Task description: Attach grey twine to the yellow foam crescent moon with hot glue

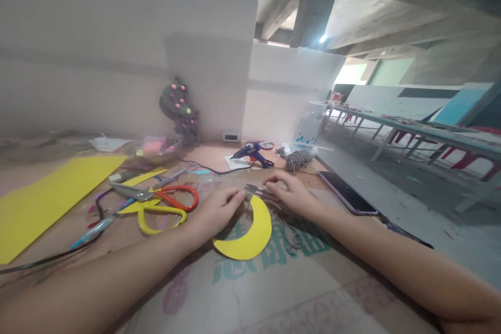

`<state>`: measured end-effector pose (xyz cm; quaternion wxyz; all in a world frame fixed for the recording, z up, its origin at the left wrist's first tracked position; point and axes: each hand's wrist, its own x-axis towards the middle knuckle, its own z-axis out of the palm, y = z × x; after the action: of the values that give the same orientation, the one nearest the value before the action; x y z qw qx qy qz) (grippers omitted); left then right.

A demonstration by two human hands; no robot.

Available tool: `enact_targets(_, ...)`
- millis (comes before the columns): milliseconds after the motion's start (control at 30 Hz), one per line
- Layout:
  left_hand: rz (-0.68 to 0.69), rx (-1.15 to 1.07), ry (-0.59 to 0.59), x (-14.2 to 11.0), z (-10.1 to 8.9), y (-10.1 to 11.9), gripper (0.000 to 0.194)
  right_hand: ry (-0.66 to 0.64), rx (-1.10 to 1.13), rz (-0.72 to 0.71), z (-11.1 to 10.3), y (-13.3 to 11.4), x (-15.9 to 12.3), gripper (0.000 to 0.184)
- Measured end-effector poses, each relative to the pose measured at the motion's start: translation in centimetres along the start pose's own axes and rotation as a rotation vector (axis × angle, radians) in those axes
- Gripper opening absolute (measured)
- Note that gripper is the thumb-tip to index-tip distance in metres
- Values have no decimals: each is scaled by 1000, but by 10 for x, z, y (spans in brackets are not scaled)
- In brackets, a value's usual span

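Note:
A yellow paper crescent moon [261,229] lies on the cardboard-covered table between my hands. My left hand [221,211] is closed, thumb and forefinger pressed together beside the crescent's upper tip; whatever they pinch is too small to make out. Small thread snips [256,189] are in my right hand [288,194], their blades pointing left towards the left fingertips. A loose bundle of grey yarn [293,237] rests just right of the crescent, below the right wrist.
Scissors with red and yellow handles [172,198] lie open at left, beside a yellow sheet [50,198]. Farther back are a blue glue gun [250,152], its cord, a grey yarn ball [298,160] and a dark dotted ornament [178,107]. A phone [348,193] lies at the right edge.

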<state>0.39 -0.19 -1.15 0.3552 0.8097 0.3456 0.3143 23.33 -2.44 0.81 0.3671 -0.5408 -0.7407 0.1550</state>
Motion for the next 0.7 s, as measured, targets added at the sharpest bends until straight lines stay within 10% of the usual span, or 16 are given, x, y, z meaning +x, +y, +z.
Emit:
enact_targets(467,-52,-15,-32,0,0,6,37,19,-159,201,-19,43,63,65)
enact_targets(700,-48,31,-51,1,-1,4,37,-27,-253,263,4,36,101,47)
